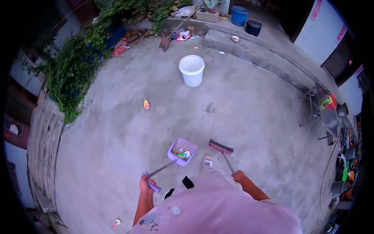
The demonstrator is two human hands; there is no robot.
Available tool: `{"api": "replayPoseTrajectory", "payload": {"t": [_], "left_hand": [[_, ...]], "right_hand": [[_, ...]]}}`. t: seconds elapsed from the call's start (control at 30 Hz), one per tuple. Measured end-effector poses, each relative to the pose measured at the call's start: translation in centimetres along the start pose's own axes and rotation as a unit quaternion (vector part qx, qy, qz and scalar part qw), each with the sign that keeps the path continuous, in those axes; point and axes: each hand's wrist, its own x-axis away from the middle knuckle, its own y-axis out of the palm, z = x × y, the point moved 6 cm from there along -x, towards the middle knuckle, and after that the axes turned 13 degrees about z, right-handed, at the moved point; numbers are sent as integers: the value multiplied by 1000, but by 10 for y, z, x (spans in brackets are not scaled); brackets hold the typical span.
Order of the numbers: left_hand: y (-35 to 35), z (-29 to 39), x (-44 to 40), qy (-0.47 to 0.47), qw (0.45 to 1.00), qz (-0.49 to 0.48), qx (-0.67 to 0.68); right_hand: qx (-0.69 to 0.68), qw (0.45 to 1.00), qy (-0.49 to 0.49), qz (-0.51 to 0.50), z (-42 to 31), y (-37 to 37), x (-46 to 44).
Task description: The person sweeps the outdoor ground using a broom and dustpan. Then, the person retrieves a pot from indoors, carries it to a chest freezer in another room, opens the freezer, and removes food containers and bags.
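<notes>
My left hand [146, 185] is closed around the purple-ended handle of a dustpan [171, 153]. The lilac pan reaches out ahead of me and holds several bits of litter [183, 153], green, white and brownish. My right hand [239, 176] grips the stick of a broom [221, 147] with a reddish head and dark bristles. The broom head is to the right of the dustpan, apart from it. Farther off stands a white bucket [193, 80]. An orange and pink wrapper or packet [146, 104] lies on the concrete to its lower left.
Leafy vines [72, 78] and wooden planks [46, 152] line the left side. A concrete step [253, 58] runs across the back right, with a blue bucket [239, 16] above it. A metal-legged table [327, 115] and shoes border the right. A small red and white object [116, 224] lies behind at lower left.
</notes>
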Motion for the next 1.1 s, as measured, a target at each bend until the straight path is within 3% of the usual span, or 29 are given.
{"api": "replayPoseTrajectory", "payload": {"t": [0.03,0.1,0.2,0.27,0.33,0.4,0.5,0.7,0.93,1.1], "left_hand": [[94,9,32,8,1000,-11,-23],[141,-1,26,6,999,-40,-31],[223,-10,58,40,991,-97,-78],[287,-14,73,-18,987,-142,-78],[345,-14,84,-40,984,-156,-70],[405,-15,97,-142,971,-189,31],[494,-13,110,-164,957,-230,61],[673,-30,139,-205,926,-316,-8],[868,-22,193,-210,895,-390,-47],[1016,-4,246,-138,865,-480,-54]], "right_hand": [[-19,1000,3,-10,-21,-51,-27],[119,993,-23,-9,3,-59,-47],[26,997,66,39,15,-105,-51],[82,995,49,32,-3,-133,-48],[-3,995,67,80,-8,-146,-59],[-58,988,105,97,-17,-156,-71],[-141,975,146,90,-21,-156,-101],[-126,974,143,124,-52,-195,-142],[-178,958,165,152,-133,-265,-176],[-197,952,175,154,-183,-312,-233]]}}
